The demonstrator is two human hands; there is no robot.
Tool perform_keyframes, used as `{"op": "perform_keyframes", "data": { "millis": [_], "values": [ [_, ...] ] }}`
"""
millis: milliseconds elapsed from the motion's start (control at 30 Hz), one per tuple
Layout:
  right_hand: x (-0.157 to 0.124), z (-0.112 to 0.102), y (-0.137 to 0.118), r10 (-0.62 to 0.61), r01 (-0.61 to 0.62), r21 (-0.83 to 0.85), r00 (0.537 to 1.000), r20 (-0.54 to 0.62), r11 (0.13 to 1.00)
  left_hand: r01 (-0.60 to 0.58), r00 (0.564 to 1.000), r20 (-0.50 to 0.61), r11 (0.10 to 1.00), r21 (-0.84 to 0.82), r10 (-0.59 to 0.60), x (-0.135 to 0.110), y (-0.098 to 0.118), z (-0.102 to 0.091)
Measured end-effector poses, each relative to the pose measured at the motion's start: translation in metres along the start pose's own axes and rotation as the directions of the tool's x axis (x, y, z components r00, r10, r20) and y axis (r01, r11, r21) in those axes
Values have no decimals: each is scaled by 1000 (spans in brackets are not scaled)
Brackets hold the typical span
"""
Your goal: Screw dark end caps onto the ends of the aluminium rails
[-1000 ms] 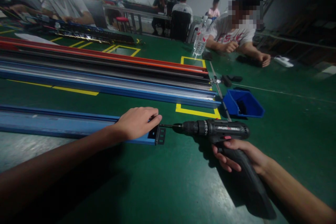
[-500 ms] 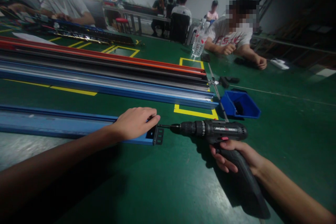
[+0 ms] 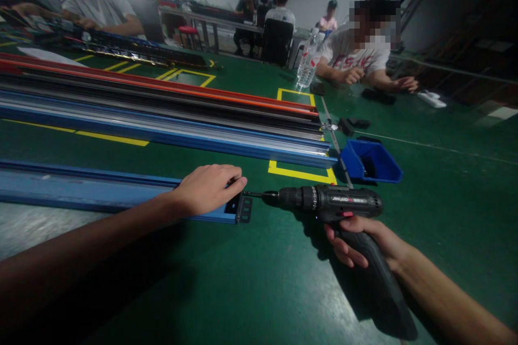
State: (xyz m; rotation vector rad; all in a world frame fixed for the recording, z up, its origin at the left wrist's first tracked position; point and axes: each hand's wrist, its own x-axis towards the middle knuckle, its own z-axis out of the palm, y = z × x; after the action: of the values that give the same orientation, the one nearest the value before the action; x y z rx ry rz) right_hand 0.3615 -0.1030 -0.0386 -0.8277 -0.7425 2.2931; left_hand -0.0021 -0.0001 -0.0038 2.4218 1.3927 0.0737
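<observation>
My right hand (image 3: pixel 352 242) is wrapped round the grip of a black cordless drill (image 3: pixel 343 200), which points left. Its long thin bit (image 3: pixel 254 194) reaches the end of a blue metal rail (image 3: pixel 121 188) lying on the green table. A black slotted bracket (image 3: pixel 245 210) sits at that rail end. Over the end of the rail lies my left hand (image 3: pixel 212 188), closed on it with the thumb near the bit's tip. The spot where the bit meets the rail is partly hidden by my thumb.
Behind lie more long rails, blue (image 3: pixel 243 145), black and orange (image 3: pixel 202 91). A blue bin (image 3: pixel 372 161) with dark parts stands right of them, water bottles (image 3: pixel 307 62) farther back. Co-workers sit across the table, one (image 3: pixel 356 59) at the right, one (image 3: pixel 97 0) at the left.
My hands, the drill and the rail hold nearly the same place. The co-worker at the right has raised one hand slightly off the table.
</observation>
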Motion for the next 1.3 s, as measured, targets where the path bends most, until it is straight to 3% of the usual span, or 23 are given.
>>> {"op": "perform_keyframes", "data": {
  "millis": [900, 1300],
  "values": [
    [-1, -2, -1, 7, -8, -32, 1000, -29, 999, -22, 1000, -22, 1000, 19, 22, 0, 1, -1],
    [0, -1, -3, -2, 2, -44, 1000, 14, 999, -19, 1000, -18, 1000, 24, 19, 0, 2, -2]
  ]
}}
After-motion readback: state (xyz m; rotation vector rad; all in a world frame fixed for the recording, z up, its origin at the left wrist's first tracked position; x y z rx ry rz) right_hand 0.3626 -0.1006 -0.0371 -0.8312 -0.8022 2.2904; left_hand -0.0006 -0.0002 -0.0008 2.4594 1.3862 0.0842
